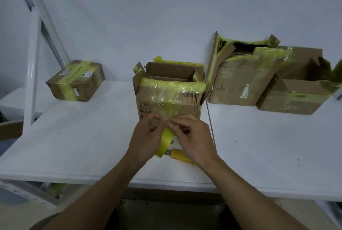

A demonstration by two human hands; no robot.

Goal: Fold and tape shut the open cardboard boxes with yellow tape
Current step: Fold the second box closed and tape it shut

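Both hands — left hand (148, 133), right hand (192, 135) — pinch the yellow tape roll (164, 143), hiding its core.

Hands (172, 135) picking at yellow tape roll (164, 143), open box (170, 89) behind

Open box (169, 89) mid-table (74, 137), taped box (75, 81) left, perhaps two boxes (238, 82) right.

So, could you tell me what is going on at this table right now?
A person is working a roll of yellow tape with both hands, left hand and right hand, just in front of an open cardboard box. Two more open boxes stand on the right; one taped box sits on the left.
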